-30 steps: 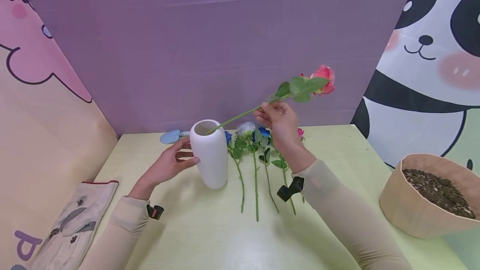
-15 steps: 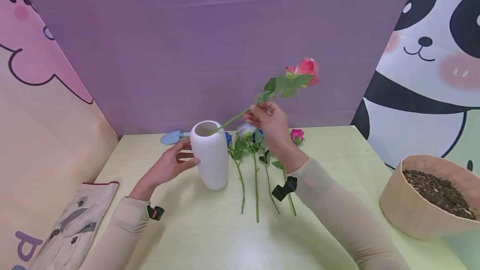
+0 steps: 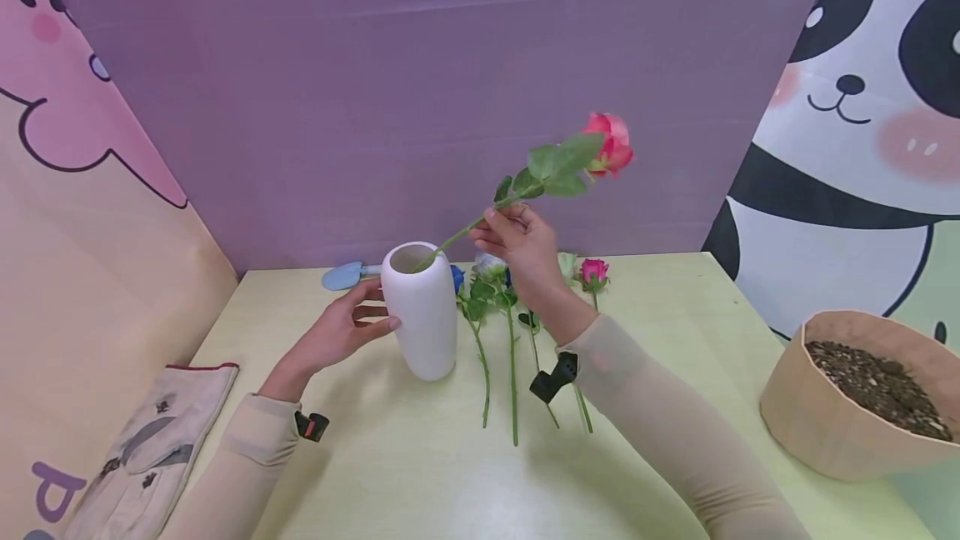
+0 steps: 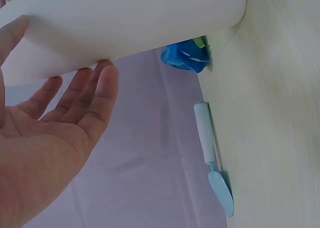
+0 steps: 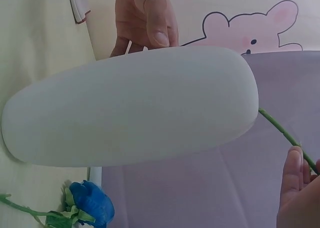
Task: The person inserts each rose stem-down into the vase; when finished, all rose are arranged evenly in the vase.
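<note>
A white vase [image 3: 420,323] stands upright on the table. My left hand [image 3: 345,327] rests its fingertips and thumb against the vase's left side, the fingers spread and only slightly bent in the left wrist view. With thumb and fingers, my right hand [image 3: 525,252] pinches the green stem of a pink rose [image 3: 609,144]. The stem's lower end is inside the vase mouth, and the rose leans up to the right. Behind and right of the vase lie several flowers: a blue one [image 5: 92,203], a pale one [image 3: 491,265] and a bright pink one [image 3: 594,272]. My right arm partly covers them.
A light blue trowel [image 3: 343,276] lies behind the vase, to its left. Folded gloves [image 3: 153,440] lie at the table's left edge. A tan pot [image 3: 825,407] with dark soil stands at the right. A purple backdrop [image 3: 450,90] rises behind the table.
My right hand has moved left toward the vase, bringing the rose along, and the rose's head is higher and further left. The left hand and vase have stayed put.
</note>
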`<move>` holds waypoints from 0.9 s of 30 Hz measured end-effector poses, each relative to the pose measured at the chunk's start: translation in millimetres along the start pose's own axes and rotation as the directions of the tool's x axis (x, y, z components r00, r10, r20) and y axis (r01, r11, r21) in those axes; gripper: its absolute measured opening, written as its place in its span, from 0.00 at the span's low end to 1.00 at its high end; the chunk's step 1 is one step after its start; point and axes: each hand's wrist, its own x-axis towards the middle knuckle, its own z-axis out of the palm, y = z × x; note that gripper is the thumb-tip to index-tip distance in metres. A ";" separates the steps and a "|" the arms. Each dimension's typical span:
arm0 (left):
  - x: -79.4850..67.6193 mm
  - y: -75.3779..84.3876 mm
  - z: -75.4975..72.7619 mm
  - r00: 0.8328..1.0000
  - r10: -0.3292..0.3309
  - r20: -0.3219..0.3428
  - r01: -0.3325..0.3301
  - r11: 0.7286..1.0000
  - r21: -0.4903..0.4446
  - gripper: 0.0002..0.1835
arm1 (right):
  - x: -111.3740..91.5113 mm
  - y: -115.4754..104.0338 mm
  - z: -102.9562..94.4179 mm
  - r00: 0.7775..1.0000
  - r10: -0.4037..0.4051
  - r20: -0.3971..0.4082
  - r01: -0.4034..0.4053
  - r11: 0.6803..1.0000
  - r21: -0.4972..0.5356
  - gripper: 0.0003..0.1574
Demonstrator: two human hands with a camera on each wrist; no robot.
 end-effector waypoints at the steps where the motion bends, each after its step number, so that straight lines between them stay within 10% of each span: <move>1: -0.1 0.0 0.1 1.000 -0.001 0.000 0.001 1.000 0.000 0.37 | 0.6 0.7 0.7 1.000 -0.003 -0.001 0.003 1.000 0.003 0.07; 27: -0.5 0.1 -0.3 1.000 -0.003 0.002 0.003 1.000 -0.003 0.38 | 4.6 3.5 15.6 0.993 0.111 0.034 -0.108 0.992 -0.064 0.07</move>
